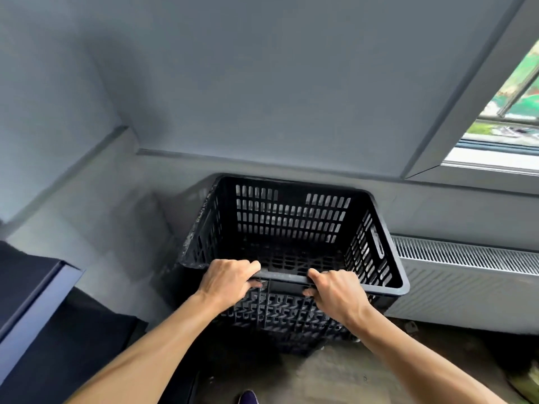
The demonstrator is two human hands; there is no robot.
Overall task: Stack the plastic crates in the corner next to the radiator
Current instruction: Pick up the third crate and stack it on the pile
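Note:
A black slotted plastic crate [291, 223] stands open-topped in the corner, its far side against the grey wall and its right side close to the white radiator [466, 275]. More black lattice [280, 319] shows below its near rim; whether that is a second crate underneath I cannot tell. My left hand [230, 282] grips the near rim left of centre, fingers curled over the edge. My right hand [335, 293] grips the same rim right of centre, thumb on top. The crate holds nothing.
A dark blue cabinet or box edge [38, 298] juts in at the lower left. A window [507, 106] with a grey sill sits above the radiator. Bare concrete floor [344, 377] lies below, with the tip of my shoe [248, 397] at the bottom edge.

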